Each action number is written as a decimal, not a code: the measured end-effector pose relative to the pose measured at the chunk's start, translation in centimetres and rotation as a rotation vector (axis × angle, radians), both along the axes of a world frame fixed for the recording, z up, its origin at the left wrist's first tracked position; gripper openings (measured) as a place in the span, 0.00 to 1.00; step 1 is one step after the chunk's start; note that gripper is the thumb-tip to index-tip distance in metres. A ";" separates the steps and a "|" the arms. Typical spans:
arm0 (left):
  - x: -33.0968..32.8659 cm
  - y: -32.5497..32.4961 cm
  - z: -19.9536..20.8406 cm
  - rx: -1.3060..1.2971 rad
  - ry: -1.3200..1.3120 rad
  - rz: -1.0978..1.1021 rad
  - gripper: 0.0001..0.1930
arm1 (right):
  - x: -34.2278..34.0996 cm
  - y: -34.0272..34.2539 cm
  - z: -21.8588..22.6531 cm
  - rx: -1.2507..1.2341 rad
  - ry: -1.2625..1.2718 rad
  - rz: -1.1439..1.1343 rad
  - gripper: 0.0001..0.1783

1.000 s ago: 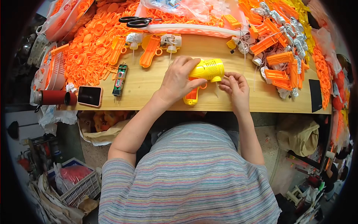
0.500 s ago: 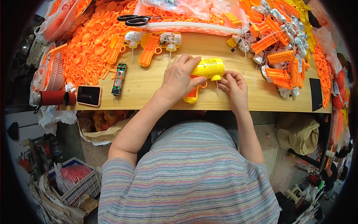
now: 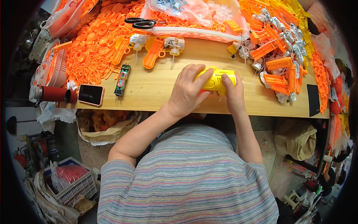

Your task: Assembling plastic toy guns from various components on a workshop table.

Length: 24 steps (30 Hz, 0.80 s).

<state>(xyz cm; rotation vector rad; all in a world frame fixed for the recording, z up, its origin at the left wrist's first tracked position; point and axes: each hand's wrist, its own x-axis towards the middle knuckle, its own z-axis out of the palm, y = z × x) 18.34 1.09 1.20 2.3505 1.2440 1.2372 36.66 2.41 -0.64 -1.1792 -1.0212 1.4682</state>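
Apparently we were mid-assembly: the yellow plastic toy pistol body (image 3: 216,79) looked closed into one shell, held just above the pale wooden bench (image 3: 149,89), while loose orange pistol halves (image 3: 154,50) behind it and orange barrel pieces (image 3: 279,63) to its right lay unjoined, so plenty seemed left. Our left hand (image 3: 188,89) curled over the pistol's top, fingers wrapped round it. Our right hand (image 3: 234,91) pinched its right end, thumb up, wrist bent.
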 end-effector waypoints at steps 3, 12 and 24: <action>-0.3 -0.4 0.0 -0.050 -0.113 -0.048 0.28 | -0.7 -1.2 -0.2 0.274 -0.046 -0.088 0.25; -0.3 0.3 -1.0 -0.606 -0.931 0.037 0.20 | -1.8 -3.1 1.3 0.528 -0.129 -0.044 0.31; 0.1 1.4 0.0 -0.618 -0.956 -0.028 0.26 | -2.4 -2.8 1.6 0.435 -0.107 -0.260 0.23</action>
